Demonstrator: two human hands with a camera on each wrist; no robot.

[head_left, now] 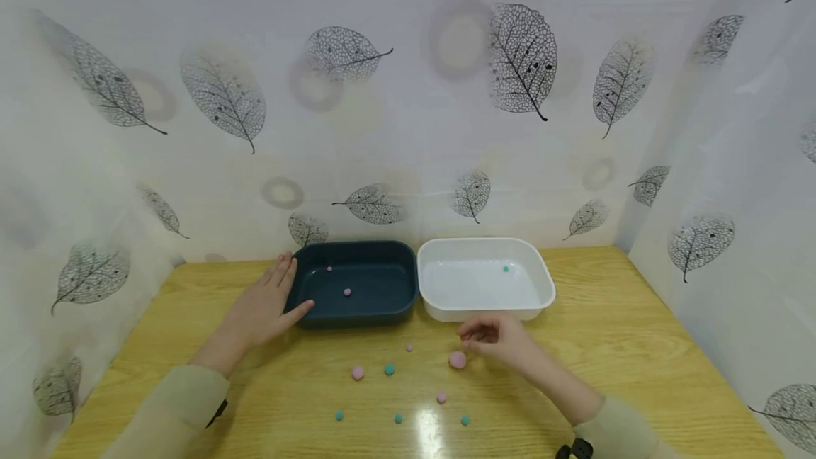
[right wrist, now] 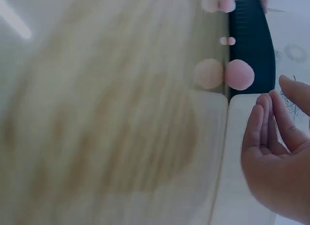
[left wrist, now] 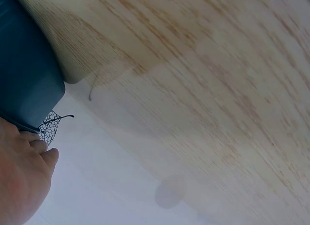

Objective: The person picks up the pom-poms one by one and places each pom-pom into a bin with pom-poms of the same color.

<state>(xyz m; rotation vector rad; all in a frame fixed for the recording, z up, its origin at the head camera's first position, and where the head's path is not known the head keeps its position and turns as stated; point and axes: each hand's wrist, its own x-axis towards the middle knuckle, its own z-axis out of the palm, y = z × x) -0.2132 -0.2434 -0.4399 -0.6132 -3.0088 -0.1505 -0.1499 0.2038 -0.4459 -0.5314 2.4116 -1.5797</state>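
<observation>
My left hand (head_left: 260, 305) rests against the left end of a dark blue-green tray (head_left: 360, 319), fingers straight along its side and thumb over the front rim. Two small pink balls (head_left: 347, 292) lie inside that tray. To its right stands a white tray (head_left: 440, 312) holding one small teal ball (head_left: 506, 269). Just in front of the white tray, my right hand (head_left: 500, 341) hovers with loosely bent fingers beside a large pink ball (head_left: 457, 360). In the right wrist view a gap shows between the fingertips (right wrist: 265, 100) and this pink ball (right wrist: 240, 74); nothing is held.
On the wooden table (head_left: 287, 409) lie more pink balls (head_left: 358, 372) and several teal balls (head_left: 389, 370), scattered before the trays. A leaf-patterned sheet (head_left: 408, 126) hangs right behind the trays and along both sides.
</observation>
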